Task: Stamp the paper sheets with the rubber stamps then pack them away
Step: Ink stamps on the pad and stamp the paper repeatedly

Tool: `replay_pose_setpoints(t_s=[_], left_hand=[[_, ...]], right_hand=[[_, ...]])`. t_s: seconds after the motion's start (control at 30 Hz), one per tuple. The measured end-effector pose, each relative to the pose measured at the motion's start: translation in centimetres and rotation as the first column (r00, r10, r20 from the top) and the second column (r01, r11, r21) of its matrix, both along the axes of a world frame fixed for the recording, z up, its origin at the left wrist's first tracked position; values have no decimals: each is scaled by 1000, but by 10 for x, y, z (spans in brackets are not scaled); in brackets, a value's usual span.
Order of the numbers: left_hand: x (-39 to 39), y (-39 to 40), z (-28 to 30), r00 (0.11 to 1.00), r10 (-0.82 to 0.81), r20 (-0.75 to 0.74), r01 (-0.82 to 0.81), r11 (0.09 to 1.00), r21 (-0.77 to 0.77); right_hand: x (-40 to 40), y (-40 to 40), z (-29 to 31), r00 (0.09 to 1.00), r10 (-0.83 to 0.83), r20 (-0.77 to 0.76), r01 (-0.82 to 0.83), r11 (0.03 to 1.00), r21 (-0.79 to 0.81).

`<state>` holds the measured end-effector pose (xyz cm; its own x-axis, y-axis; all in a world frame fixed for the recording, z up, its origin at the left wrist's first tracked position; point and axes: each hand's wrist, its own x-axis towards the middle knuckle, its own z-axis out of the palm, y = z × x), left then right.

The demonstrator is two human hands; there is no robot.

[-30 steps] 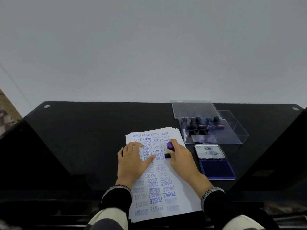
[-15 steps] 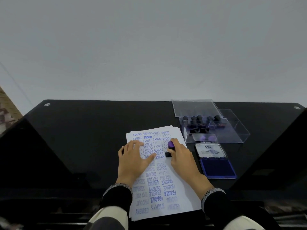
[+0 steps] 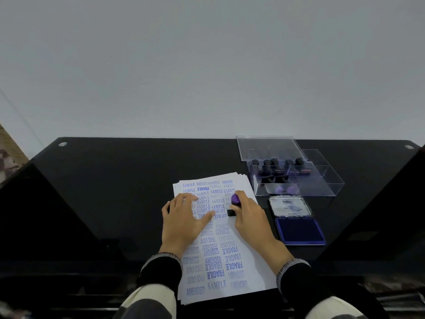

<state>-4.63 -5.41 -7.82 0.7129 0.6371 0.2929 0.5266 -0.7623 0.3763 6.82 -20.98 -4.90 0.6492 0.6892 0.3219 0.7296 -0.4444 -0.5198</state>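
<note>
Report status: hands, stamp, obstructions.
Left hand flat, pinning white paper stack. Right hand gripping purple-handled rubber stamp, base on sheet. Open blue ink pad alongside, nothing in the way.

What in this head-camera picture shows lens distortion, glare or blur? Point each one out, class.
Head view: the wide lens splays the black table's side edges outward; the glossy top carries faint dull reflections near the front edge; the clear stamp case shows pale highlights along its walls; stamped words on the paper sheets are readable but soften towards the bottom; lighting is even, with no hard shadows.
</note>
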Motion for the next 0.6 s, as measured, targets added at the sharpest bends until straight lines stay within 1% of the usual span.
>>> replay_pose_setpoints(t_s=[0.17, 0.6], left_hand=[[-1, -1, 2, 1000, 2, -5, -2, 1000, -7], [-2, -4, 6, 1000, 12, -7, -12, 1000, -15]], right_hand=[[-4, -2, -1, 1000, -11, 3, 11, 1000, 24], [-4, 0, -2, 1000, -21, -1, 21, 999, 24]])
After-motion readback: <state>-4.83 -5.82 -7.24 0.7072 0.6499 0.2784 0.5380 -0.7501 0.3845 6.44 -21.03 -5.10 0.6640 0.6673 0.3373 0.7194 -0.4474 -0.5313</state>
